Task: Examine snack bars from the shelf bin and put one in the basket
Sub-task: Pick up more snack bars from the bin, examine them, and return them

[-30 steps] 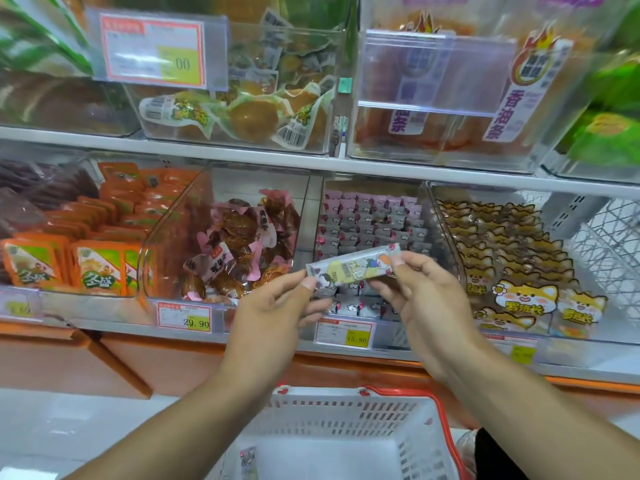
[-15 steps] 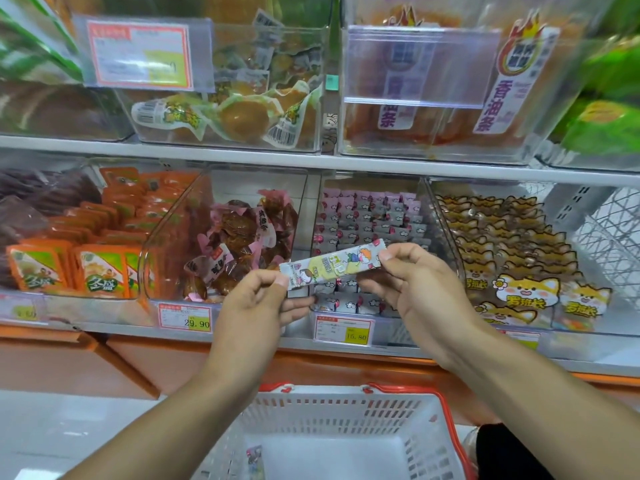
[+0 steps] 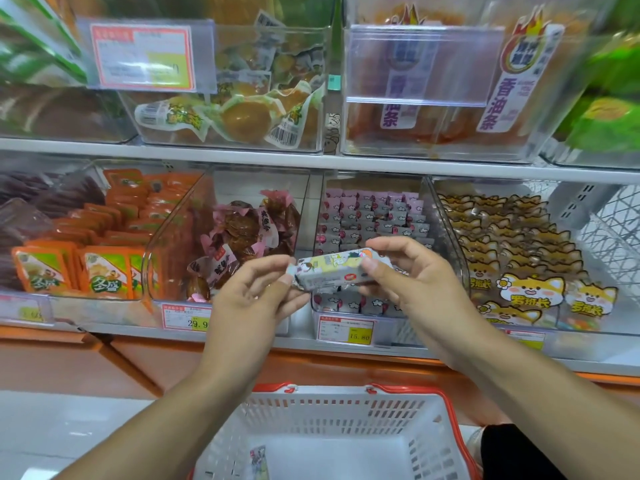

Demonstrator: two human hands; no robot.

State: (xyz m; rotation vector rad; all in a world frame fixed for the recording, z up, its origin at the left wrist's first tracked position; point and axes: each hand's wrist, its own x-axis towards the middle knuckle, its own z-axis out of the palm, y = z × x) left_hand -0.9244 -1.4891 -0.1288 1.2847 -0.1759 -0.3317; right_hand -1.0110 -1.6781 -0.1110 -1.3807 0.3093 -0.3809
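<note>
I hold a small wrapped snack bar (image 3: 330, 270) level in front of the lower shelf, its printed side turning toward me. My left hand (image 3: 254, 299) pinches its left end and my right hand (image 3: 412, 275) pinches its right end. Behind it stands the clear shelf bin (image 3: 372, 220) filled with several pink and grey bars of the same kind. Below my forearms sits the white basket (image 3: 332, 410) with red handles, holding one small packet (image 3: 258, 460) on its floor.
Neighbouring clear bins hold orange packets (image 3: 93, 271), brown pink-wrapped snacks (image 3: 242, 233) and yellow cat-print packets (image 3: 530, 289). An upper shelf (image 3: 311, 162) carries more bins. Price tags (image 3: 346, 330) line the shelf edge. An orange base cabinet (image 3: 86, 358) lies below.
The bar has rotated in my fingers, showing another face, and sits a bit lower. Both hands kept their pinch on its ends.
</note>
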